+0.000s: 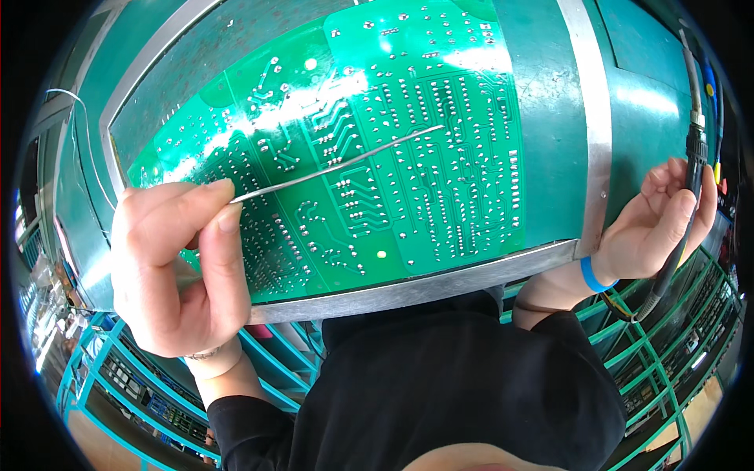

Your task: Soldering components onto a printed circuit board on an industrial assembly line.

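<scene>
Between thumb and forefinger, my left hand (pixel 177 263) pinches a length of solder wire (pixel 338 166). The wire slants up to the right across a large green circuit board (pixel 377 212), its tip over the board's right half; whether it touches the board I cannot tell. Rows of soldered pins cover the board's upper face. At the far right, my right hand (pixel 664 216) grips a black-handled soldering iron (pixel 694 149) like a pen, its metal tip pointing up and away from the board.
The board lies in a metal frame, whose near rail (pixel 416 284) runs along the front and right rail (pixel 591 102) beside it. A green work surface (pixel 648 94) extends right. Thin wire (pixel 82 118) curls at left. Green racks (pixel 667 353) stand below; the iron's cable (pixel 620 312) hangs near my right wrist.
</scene>
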Demonstrator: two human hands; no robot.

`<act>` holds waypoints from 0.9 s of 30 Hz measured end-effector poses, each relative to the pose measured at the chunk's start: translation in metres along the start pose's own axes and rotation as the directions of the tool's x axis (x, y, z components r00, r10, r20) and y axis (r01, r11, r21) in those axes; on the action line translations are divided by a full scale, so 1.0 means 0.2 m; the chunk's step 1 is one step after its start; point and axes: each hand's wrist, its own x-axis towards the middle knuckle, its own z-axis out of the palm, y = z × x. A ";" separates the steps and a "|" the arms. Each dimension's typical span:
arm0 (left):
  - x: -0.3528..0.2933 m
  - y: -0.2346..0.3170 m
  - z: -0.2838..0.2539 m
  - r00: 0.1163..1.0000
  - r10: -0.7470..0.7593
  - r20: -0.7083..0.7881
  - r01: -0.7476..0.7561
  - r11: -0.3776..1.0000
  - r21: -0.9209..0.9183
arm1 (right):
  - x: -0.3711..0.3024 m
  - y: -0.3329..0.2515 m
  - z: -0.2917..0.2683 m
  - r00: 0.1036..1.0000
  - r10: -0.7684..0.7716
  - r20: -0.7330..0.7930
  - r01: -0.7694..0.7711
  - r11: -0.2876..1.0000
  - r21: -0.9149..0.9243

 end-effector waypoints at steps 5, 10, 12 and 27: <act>-0.01 0.00 0.00 1.000 -0.013 -0.012 0.013 1.000 -0.010 | 0.00 0.00 -0.01 1.000 -0.012 0.026 0.012 1.000 0.005; -0.03 0.00 -0.01 0.999 -0.031 -0.032 0.029 0.999 -0.039 | 0.00 0.00 0.00 0.999 -0.007 0.040 0.007 1.000 -0.003; -0.03 -0.01 -0.01 0.999 -0.040 -0.032 0.038 0.998 -0.048 | 0.00 -0.01 0.00 1.000 0.006 0.023 -0.006 1.000 -0.016; -0.05 -0.01 -0.02 0.998 -0.028 -0.056 0.023 0.996 -0.084 | 0.00 -0.02 0.04 1.000 0.002 0.024 -0.001 1.000 -0.016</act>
